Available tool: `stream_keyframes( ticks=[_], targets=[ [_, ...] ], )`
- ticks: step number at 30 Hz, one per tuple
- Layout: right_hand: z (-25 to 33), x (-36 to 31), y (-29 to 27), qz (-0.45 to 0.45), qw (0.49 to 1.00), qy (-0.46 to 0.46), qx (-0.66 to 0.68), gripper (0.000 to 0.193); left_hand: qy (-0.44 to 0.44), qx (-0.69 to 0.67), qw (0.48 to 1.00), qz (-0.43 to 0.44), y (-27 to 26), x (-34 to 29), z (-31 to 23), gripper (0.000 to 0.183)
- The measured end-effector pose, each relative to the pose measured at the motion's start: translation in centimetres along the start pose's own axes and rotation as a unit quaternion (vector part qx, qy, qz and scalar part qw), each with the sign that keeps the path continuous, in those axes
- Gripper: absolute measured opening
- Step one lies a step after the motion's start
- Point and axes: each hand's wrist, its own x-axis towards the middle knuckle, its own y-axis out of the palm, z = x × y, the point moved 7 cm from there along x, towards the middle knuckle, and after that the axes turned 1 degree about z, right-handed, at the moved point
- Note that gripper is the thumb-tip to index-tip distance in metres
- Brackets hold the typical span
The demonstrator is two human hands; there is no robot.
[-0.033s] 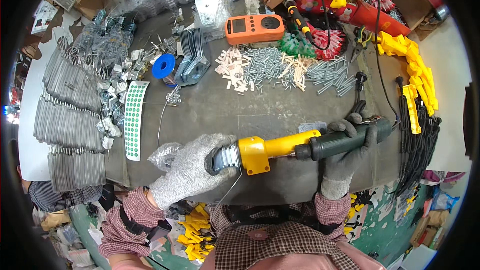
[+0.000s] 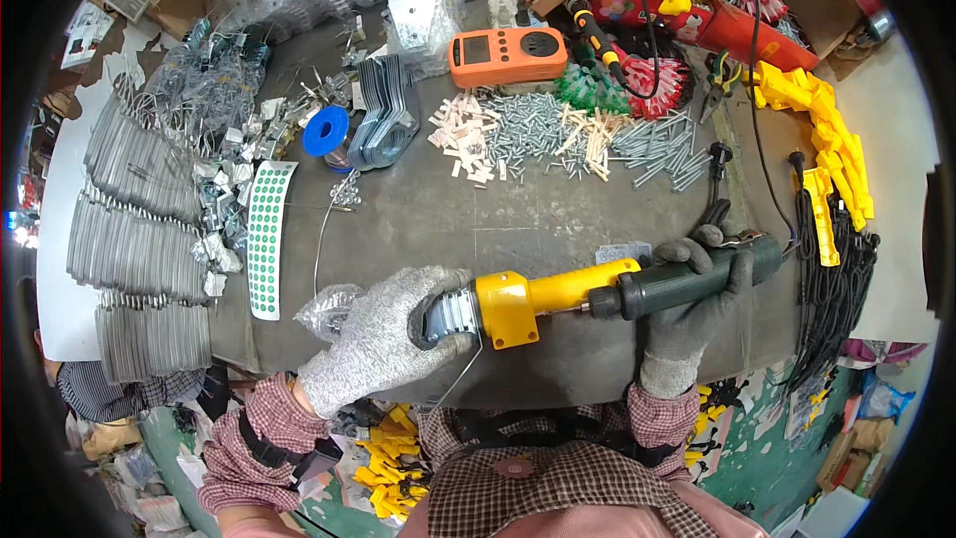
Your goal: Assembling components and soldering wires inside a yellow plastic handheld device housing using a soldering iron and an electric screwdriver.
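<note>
My left hand (image 2: 383,324), in a grey knit glove with dark fingertips, grips the metal end of a yellow plastic housing with a handle (image 2: 508,309). Bright layered metal shows between its fingers, and a thin wire hangs below. My right hand (image 2: 692,304), in a similar glove, is wrapped round a dark electric screwdriver (image 2: 672,289) lying almost level. Its thin bit points left at the housing's lower side, below the yellow handle; whether it sits in a screw I cannot tell. Behind the screwdriver, a small clear plastic piece (image 2: 624,252) lies on the table.
Loose screws (image 2: 528,130) and pale small blocks (image 2: 463,134) lie beyond my hands, before an orange meter (image 2: 508,57). Stacked metal plates (image 2: 134,244) and a green-dotted sticker strip (image 2: 267,239) are left. Black cords (image 2: 832,289) and yellow handles (image 2: 832,139) line the right; a blue-rimmed spool (image 2: 326,132) stands behind.
</note>
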Motion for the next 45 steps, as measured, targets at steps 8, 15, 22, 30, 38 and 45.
stream_keyframes(
  ticks=[8, 15, 22, 30, 38, 45],
  targets=[
    [-0.6, -0.1, 1.0, 0.023, 1.0, 0.005, -0.018, 0.035, 0.037, 0.012, 0.999, -0.015, 0.0, 0.2, 0.0, 0.062],
    [-0.2, 0.0, 0.5, 0.014, 1.0, 0.011, 0.02, 0.036, 0.035, 0.023, 0.999, -0.009, 0.0, 0.1, -0.2, 0.063],
    [-0.7, -0.2, 0.6, 0.017, 1.0, 0.004, 0.013, 0.031, 0.052, 0.023, 0.998, -0.03, 0.2, 0.1, -0.3, 0.063],
    [-1.5, -1.1, 0.5, 0.012, 1.0, -0.004, 0.003, 0.021, 0.026, 0.005, 0.999, -0.018, 0.3, 0.4, 0.3, 0.06],
    [-1.2, -1.4, 0.5, 0.014, 0.995, -0.015, -0.101, 0.048, 0.035, -0.054, 0.998, 0.021, -0.4, 0.6, 0.8, 0.063],
    [-0.9, -1.7, -0.4, 0.042, 0.993, -0.018, -0.11, 0.057, 0.112, 0.139, 0.981, -0.074, -5.7, -0.2, 8.0, 0.049]
  ],
)
